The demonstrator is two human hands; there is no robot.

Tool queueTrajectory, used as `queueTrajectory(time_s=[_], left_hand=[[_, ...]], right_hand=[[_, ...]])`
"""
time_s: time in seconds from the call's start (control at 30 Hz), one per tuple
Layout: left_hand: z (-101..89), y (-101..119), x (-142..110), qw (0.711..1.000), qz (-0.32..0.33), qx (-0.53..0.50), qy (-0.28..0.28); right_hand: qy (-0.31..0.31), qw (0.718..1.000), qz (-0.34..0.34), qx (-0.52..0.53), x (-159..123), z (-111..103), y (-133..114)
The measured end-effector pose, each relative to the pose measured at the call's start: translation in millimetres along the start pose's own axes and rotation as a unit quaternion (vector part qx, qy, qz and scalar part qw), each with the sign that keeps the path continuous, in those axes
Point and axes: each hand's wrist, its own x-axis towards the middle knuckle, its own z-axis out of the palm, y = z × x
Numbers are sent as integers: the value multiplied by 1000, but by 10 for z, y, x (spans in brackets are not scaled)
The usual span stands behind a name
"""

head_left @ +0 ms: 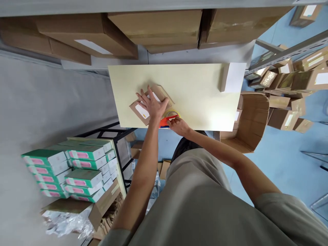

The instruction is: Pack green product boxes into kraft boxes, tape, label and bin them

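Observation:
My left hand lies with its fingers spread on a small brown cardboard box, set slantwise on the pale table. White labels on the box show between and beside the fingers. My right hand is closed round the handle of a red tape dispenser at the table's near edge. A yellowish tape roll shows on the dispenser, right beside the box. Whether any tape touches the box is hidden by my hands.
A white box stands at the table's far right corner. Large cartons line the shelf behind. An open carton is at the right; stacked green-and-white boxes and a carton of plastic bags sit lower left.

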Motion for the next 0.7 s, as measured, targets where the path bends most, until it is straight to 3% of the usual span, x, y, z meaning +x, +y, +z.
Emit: queueTrajectory(time_s=[0.1,0.23,0.3,0.37,0.53,0.7], left_hand=[[-12,-46,6,1000,9,1,-5],[24,-110,35,1000,25,-18,-6],[46,-147,53,998,40,-39,-4],[52,-194,69,995,67,-67,-7],[21,-324,-11,984,143,-97,-51],[12,-485,-327,974,197,-87,-66]], right_hand=[[-22,1000,11,17,-442,106,334],[-15,996,88,-8,-921,98,996],[2,993,113,-24,-904,21,1235],[19,992,115,-38,-713,-76,1344],[6,997,55,-53,-152,-234,1180],[-26,999,-12,-37,-54,-200,785]])
